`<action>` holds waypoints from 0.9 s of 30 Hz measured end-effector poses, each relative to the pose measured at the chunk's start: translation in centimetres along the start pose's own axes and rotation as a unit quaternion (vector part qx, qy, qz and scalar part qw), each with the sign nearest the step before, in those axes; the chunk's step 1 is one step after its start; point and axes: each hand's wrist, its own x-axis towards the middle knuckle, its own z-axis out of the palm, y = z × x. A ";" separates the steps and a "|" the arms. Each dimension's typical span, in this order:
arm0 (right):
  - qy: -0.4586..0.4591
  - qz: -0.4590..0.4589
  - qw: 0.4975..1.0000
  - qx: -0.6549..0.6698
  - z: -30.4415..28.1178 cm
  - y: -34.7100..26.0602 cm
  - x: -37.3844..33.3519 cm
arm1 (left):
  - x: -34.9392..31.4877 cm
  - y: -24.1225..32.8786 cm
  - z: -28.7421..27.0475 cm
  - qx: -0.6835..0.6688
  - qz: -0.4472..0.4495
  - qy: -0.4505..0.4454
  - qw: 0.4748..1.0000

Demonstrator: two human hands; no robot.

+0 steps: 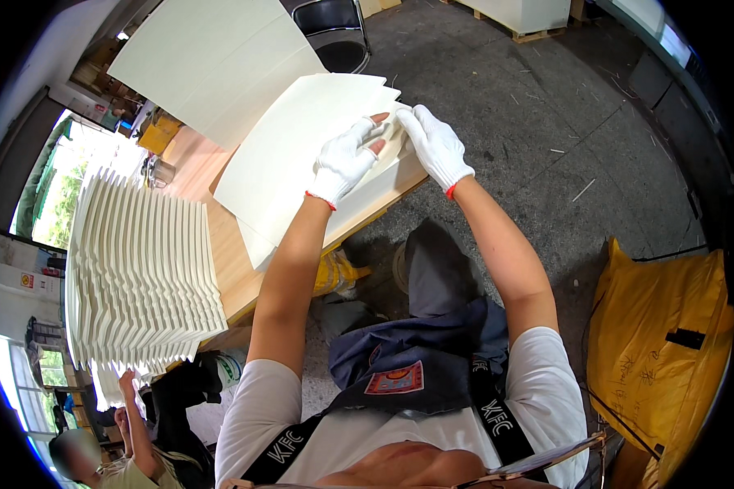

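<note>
Both hands wear white knitted gloves with red cuffs. My left hand [347, 160] rests over the right-hand part of a stack of large cream card sheets [289, 147], its fingers apart and some bare fingertips showing through the glove. Beside it, my right hand [437, 147] is at the stack's right edge, fingers stretched out and slanting toward the sheets. Between the hands, the sheet edges look uneven and slightly curved. Part of the sheets' edge is hidden behind the right fingers.
Folded cream card pieces [143, 273] stand in a tall pile on the wooden table [230, 257]. A big pale board [220, 61] lies beyond the stack. A black chair [340, 53] stands at the far side, a yellow bag [656, 350] at right. Another person [139, 444] sits lower left.
</note>
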 end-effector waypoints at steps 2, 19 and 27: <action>0.001 -0.007 1.000 -0.010 0.0 0.0 0.0 | 0.0 -0.3 0.0 -0.005 0.010 0.000 1.000; 0.010 -0.008 1.000 -0.026 0.2 0.0 -0.1 | -0.3 0.5 0.2 0.019 -0.005 0.018 1.000; 0.022 -0.022 0.999 -0.034 0.6 0.7 0.1 | -0.5 0.6 0.5 0.096 0.046 0.010 0.994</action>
